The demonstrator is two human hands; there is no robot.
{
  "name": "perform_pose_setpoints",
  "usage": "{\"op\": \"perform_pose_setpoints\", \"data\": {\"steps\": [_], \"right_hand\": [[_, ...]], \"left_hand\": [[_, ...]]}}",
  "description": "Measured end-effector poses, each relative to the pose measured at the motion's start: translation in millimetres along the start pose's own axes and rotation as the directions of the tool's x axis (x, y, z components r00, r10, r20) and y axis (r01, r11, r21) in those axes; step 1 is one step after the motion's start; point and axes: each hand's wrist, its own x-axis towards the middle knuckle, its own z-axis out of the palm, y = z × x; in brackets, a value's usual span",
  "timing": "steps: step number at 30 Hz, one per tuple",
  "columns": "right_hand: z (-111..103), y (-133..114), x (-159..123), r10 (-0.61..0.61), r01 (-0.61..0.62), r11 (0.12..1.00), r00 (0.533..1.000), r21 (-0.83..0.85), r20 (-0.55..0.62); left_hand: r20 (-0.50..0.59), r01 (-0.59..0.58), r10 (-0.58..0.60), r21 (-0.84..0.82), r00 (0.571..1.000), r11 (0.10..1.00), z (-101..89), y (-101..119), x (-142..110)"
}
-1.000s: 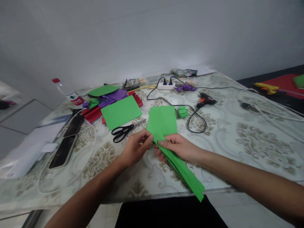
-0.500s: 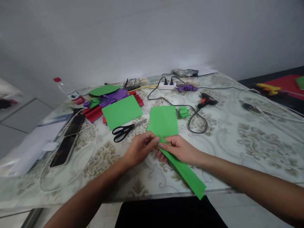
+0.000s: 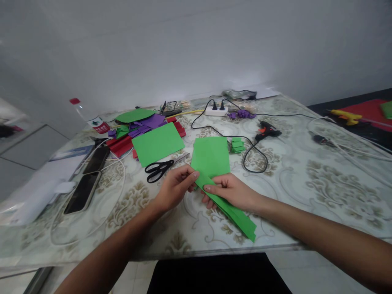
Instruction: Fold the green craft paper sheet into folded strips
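A long folded strip of green paper (image 3: 229, 209) slants between my hands, its loose end pointing down toward the table's front edge. My left hand (image 3: 177, 183) pinches the strip's upper end between thumb and fingers. Around its middle, my right hand (image 3: 231, 191) is closed, thumb on top and fingers beneath. Just beyond my hands lies a flat green paper sheet (image 3: 211, 155). Black-handled scissors (image 3: 161, 169) rest left of it, near a second green sheet (image 3: 158, 144). Small green folded pieces (image 3: 237, 145) sit at its right.
A glue gun (image 3: 267, 130) with a looping black cable lies at the right, below a white power strip (image 3: 216, 110). Purple paper (image 3: 150, 122) and red paper (image 3: 121, 145) are piled at the back left. Phones (image 3: 82, 192), white cables and a bottle (image 3: 97, 123) stand left.
The green strip has slid up and left through my right hand, so its loose end is farther from the table edge. My left hand has shifted slightly left with its upper end.
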Motion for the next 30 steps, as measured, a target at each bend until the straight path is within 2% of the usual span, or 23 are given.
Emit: {"op": "perform_pose_setpoints", "data": {"steps": [5,10,15,26,28,30], "right_hand": [[0.1,-3.0,-1.5,0.019,-0.019,1.0,1.0,0.016,-0.016],[-0.9,-3.1,-3.2,0.062,-0.064,0.995,0.998,0.082,0.028],[-3.5,-1.4,-1.6,0.039,-0.04,0.999,0.999,0.031,0.026],[-5.3,-2.7,-1.2,0.052,-0.051,0.998,0.998,-0.049,0.025],[-5.1,-1.8,-0.8,0.05,-0.049,0.998,0.998,-0.045,0.023],[-4.8,-0.5,-0.4,0.044,-0.043,0.999,0.999,-0.031,0.023]], "left_hand": [[-0.016,-0.002,0.002,0.015,1.0,1.0,-1.9,0.1,1.3],[-0.045,0.017,-0.016,0.023,0.999,1.0,-4.6,0.7,3.0],[-0.014,0.072,-0.073,-0.05,0.997,0.996,-3.6,1.5,3.8],[-0.062,0.107,-0.108,-0.021,0.992,0.994,-1.3,0.5,2.3],[-0.039,0.139,-0.142,-0.06,0.989,0.988,0.1,1.0,2.4],[0.048,0.198,-0.194,-0.083,0.98,0.977,1.8,1.5,2.2]]}}
